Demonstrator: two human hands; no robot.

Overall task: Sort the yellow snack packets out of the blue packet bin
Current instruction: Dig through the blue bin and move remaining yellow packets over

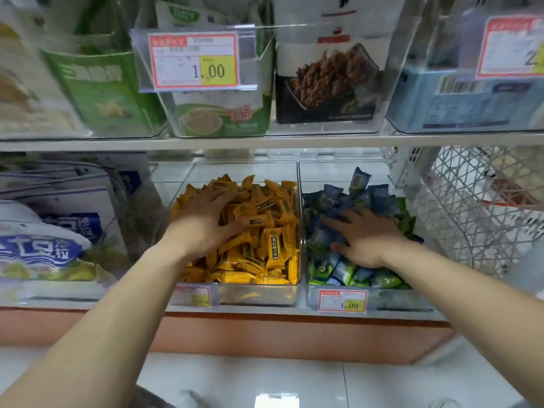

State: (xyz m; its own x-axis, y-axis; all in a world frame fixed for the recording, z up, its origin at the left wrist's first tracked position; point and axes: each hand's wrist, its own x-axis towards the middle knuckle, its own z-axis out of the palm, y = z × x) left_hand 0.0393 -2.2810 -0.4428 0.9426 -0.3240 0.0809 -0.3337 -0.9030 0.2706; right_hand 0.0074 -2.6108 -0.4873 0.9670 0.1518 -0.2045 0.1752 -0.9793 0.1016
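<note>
Two clear bins stand side by side on the lower shelf (265,311). The yellow bin (235,297), on the left, is full of yellow packets (270,231). The blue bin (391,300), on the right, holds blue packets (332,198) toward the back and green packets (382,279) toward the front.

The left hand (206,222) lies palm down on the yellow pile, fingers straight and a little apart, holding nothing. The right hand (362,237) lies palm down on the blue packets, fingers straight and spread, with nothing visible in it.

No yellow packet shows on top of the blue bin, so the step in hand is probably the search. To do it well, the right hand should move the packets aside in thin layers, working from back to front. It should also check along the walls and under the green ones, where a small packet can hide. Gentle lifting is better than hard pushing, because loose packets may slide over the front wall. When a yellow one appears, it should be pinched alone and carried over the wall between the bins into the yellow pile.
</note>
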